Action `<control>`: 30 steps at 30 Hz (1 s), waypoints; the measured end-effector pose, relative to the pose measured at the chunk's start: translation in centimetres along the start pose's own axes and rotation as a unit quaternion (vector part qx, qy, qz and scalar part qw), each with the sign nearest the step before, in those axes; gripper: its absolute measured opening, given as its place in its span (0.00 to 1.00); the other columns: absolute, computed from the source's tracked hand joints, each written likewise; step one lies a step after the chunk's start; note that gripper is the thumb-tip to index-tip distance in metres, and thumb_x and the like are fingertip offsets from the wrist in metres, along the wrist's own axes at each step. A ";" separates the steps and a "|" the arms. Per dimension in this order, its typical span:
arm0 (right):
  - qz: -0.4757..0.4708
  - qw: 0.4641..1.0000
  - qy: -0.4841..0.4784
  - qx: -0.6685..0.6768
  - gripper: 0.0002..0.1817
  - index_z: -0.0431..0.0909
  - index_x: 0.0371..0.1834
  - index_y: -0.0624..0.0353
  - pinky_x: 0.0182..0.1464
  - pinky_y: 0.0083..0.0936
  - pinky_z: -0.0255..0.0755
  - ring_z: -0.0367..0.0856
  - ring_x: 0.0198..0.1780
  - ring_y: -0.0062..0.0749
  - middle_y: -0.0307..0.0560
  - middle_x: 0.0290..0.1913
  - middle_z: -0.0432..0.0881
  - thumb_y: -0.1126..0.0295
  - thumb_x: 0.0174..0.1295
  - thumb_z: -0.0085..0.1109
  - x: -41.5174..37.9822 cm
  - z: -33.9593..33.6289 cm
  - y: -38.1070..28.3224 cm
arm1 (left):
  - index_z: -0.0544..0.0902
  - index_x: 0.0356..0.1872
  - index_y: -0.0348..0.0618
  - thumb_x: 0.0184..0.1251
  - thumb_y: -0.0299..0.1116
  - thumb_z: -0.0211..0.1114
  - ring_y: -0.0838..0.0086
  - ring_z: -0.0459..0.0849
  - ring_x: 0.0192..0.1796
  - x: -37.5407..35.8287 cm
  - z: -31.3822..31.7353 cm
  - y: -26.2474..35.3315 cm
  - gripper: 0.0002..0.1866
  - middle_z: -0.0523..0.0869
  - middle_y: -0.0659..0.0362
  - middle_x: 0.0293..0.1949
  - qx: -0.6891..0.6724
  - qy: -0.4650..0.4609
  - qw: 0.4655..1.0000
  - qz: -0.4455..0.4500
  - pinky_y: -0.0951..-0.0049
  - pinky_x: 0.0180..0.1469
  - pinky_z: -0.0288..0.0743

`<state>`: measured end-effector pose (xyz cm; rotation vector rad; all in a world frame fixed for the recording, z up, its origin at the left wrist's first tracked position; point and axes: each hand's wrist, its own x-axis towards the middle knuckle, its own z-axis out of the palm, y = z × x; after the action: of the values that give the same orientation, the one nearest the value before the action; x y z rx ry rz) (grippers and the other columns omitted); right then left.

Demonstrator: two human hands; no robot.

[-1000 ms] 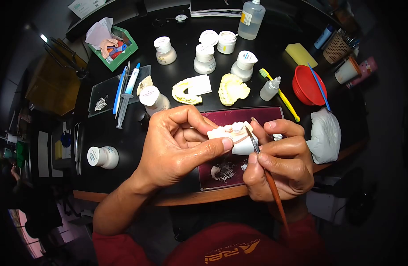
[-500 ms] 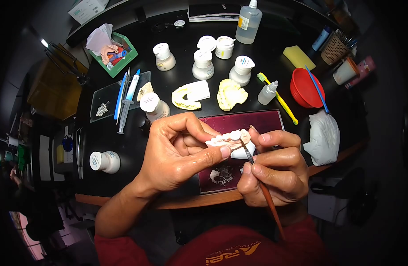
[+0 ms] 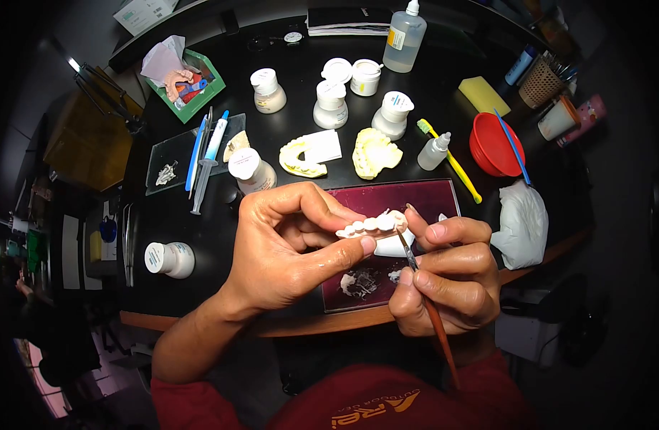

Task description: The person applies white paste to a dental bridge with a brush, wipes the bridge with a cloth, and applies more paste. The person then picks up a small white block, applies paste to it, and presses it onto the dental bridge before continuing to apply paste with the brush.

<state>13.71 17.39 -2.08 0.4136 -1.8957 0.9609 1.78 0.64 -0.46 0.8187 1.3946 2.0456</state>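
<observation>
The left hand [image 3: 286, 247] is closed around a white dental model [image 3: 376, 231], pinched between the thumb below and the fingers curled over the top, so that its row of teeth faces up and toward the person. The model's long axis runs roughly left to right, and it is held in the air above the near edge of the desk [image 3: 200, 215], over a dark red mat [image 3: 430, 197].

The right hand [image 3: 448, 276] is closed in a pen grip on a thin brush [image 3: 424, 294] with a reddish-brown handle. The brush slants up and to the left from the hand, its handle end trailing down toward the person's red shirt, and its tip meets the right end of the model, at or just under the last teeth. The model thus lies just to the upper left of the right hand, the two hands nearly touching, with nothing between the brush tip and the teeth.

On the mat beneath the hands lies a small heap of pale paste [image 3: 359, 283]. Farther back on the desk, well apart from the hands, lie two yellowish casts [image 3: 376, 153], and behind them stands a group of white jars [image 3: 329, 106]. A glass slab [image 3: 173, 154] with a syringe [image 3: 209, 154] across it lies toward the left edge, and one more jar [image 3: 168, 259] lies on its side near the near left corner. Toward the right edge are a small dropper bottle [image 3: 435, 150], a yellow toothbrush [image 3: 451, 161], a red bowl [image 3: 496, 143] and a crumpled white cloth [image 3: 524, 218].
</observation>
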 end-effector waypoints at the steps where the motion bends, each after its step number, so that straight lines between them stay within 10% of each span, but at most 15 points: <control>1: 0.000 1.000 -0.004 -0.001 0.17 0.80 0.40 0.58 0.57 0.44 0.90 0.82 0.54 0.42 0.44 0.39 0.78 0.87 0.50 0.70 0.0 0.0 0.0 | 0.78 0.32 0.35 0.58 0.11 0.74 0.72 0.90 0.43 0.0 -0.1 -0.2 0.12 0.88 0.47 0.40 -0.003 -0.005 1.000 0.011 0.75 0.47 0.86; 30: 0.005 1.000 -0.001 -0.002 0.17 0.81 0.41 0.59 0.56 0.44 0.91 0.82 0.52 0.44 0.45 0.40 0.78 0.88 0.48 0.70 0.0 0.0 0.2 | 0.78 0.33 0.30 0.61 0.14 0.75 0.72 0.92 0.41 -0.1 -0.5 -0.2 0.11 0.88 0.45 0.40 -0.022 -0.014 0.999 -0.021 0.81 0.39 0.87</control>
<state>13.59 17.47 -2.18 0.4029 -1.9024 0.9641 1.51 0.35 -0.84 0.7902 1.3350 2.0186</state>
